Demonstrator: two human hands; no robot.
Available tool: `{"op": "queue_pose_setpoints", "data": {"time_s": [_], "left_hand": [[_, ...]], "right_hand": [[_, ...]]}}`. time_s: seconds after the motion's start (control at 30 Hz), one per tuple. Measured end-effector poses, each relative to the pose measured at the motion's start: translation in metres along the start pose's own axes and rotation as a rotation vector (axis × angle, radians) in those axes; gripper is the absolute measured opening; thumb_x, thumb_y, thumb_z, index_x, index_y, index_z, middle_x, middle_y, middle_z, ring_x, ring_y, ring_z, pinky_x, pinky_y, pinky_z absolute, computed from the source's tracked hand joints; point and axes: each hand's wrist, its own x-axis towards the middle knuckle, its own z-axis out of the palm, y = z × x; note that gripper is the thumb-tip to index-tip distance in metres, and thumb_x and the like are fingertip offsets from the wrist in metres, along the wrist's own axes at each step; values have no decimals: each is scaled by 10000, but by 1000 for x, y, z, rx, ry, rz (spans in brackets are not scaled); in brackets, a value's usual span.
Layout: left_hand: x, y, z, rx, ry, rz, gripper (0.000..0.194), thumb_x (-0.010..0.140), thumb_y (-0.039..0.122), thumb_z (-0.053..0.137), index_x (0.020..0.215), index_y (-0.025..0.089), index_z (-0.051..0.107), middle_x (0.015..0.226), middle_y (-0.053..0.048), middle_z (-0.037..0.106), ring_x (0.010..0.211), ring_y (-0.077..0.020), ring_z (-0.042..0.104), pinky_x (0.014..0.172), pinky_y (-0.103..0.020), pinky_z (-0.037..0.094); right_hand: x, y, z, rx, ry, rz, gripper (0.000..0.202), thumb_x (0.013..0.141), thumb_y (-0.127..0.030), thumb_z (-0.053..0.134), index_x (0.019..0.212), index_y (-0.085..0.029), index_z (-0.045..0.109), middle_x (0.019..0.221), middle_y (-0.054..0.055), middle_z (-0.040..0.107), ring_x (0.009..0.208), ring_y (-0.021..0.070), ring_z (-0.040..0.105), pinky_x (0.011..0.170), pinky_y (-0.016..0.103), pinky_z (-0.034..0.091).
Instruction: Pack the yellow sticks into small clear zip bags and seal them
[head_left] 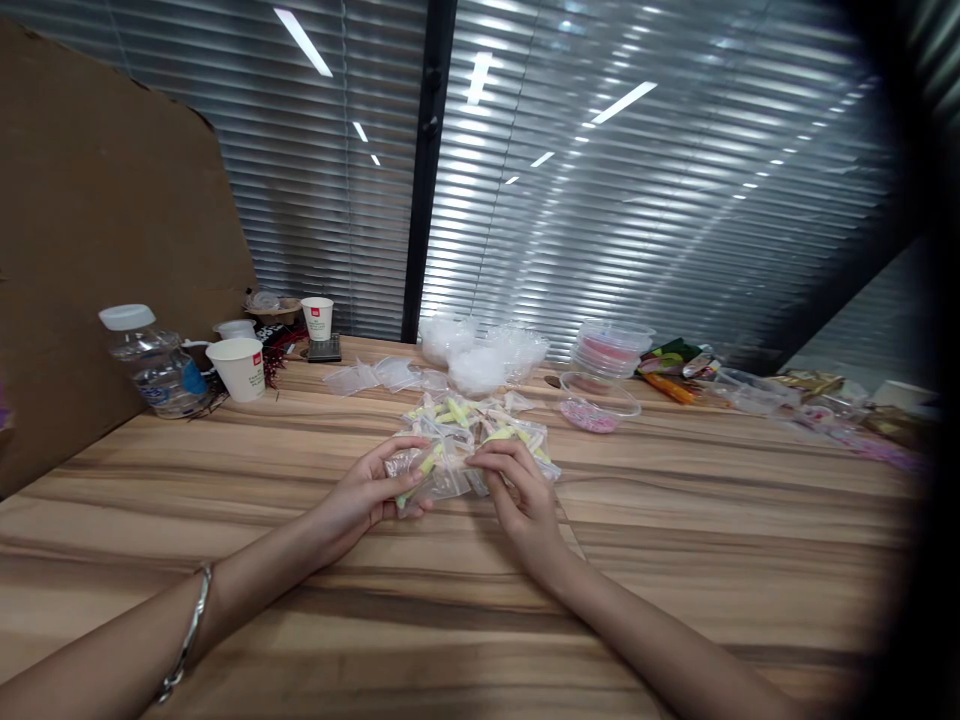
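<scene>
My left hand [375, 492] grips a small clear plastic bag [448, 478] with a slim yellow-green piece inside. At the bag's right end, the fingertips of my right hand [519, 495] are pinched together on its edge. Just behind both hands lies a pile of similar clear bags [457, 412] holding yellow and pale pink pieces; the exact kind of piece is too small to tell. Part of the pile is hidden by my hands and the held bag.
Flat clear bags [367, 376] and a heap of crumpled clear plastic [484, 358] lie behind the pile. Round clear tubs [600, 400] with pink contents stand to the right. On the left are paper cups [241, 372], a bottle [159, 365] and a cardboard panel [112, 220].
</scene>
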Motion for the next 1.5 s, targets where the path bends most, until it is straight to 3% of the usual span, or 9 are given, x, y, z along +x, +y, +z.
{"op": "queue_pose_setpoints", "data": {"time_s": [0.57, 1.07, 1.3, 1.5], "left_hand": [[2, 0, -2, -29, 41, 23, 463, 715, 209, 716, 1148, 199, 554, 1014, -84, 632, 713, -163, 670, 698, -284, 535], [0, 3, -2, -47, 29, 37, 350, 822, 189, 569, 1169, 182, 523, 1129, -120, 590, 872, -244, 654, 900, -453, 462], [1, 0, -5, -53, -13, 46, 350, 817, 181, 593, 1159, 201, 526, 1258, -112, 515, 1032, -264, 591, 962, -465, 419], [1, 1, -4, -57, -25, 37, 350, 815, 184, 607, 1155, 208, 528, 1234, -103, 535, 1064, -249, 568, 966, -459, 416]], "right_hand": [[1, 0, -1, -16, -33, -43, 169, 858, -127, 507, 916, -234, 624, 880, 44, 629, 870, 179, 578, 771, 341, 468], [2, -2, -1, -14, -46, -1, 179, 840, -115, 526, 901, -222, 656, 859, 47, 620, 843, 174, 575, 751, 325, 463], [3, -2, -1, -3, -53, 6, 179, 836, -103, 532, 895, -212, 661, 850, 42, 619, 832, 162, 575, 742, 302, 455], [2, -2, 0, -11, -55, 7, 163, 832, -107, 544, 899, -209, 652, 850, 36, 625, 818, 149, 580, 734, 282, 450]]}}
